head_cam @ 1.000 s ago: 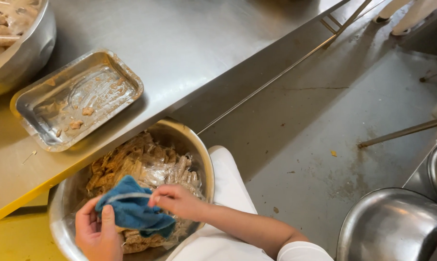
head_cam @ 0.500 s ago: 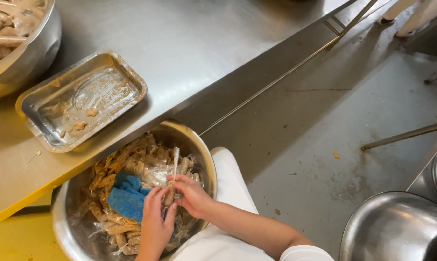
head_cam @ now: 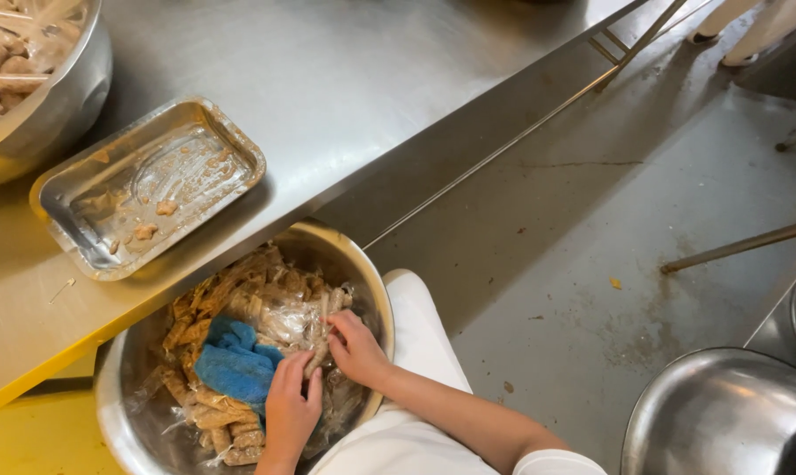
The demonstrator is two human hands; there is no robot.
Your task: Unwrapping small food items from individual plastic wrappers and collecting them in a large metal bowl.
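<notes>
Both hands, left hand (head_cam: 291, 406) and right hand (head_cam: 354, 348), pinch one wrapped stick (head_cam: 314, 345) in the bowl (head_cam: 373, 299) (below the table's (head_cam: 345, 79) near edge); greasy film could slip from the fingers.

Both hands, left (head_cam: 288, 409) and right (head_cam: 356, 349), reach down close together, fingers curled.

Hands (head_cam: 323, 378) in bowl (head_cam: 363, 264) of wrapped rolls (head_cam: 240, 295)
</notes>
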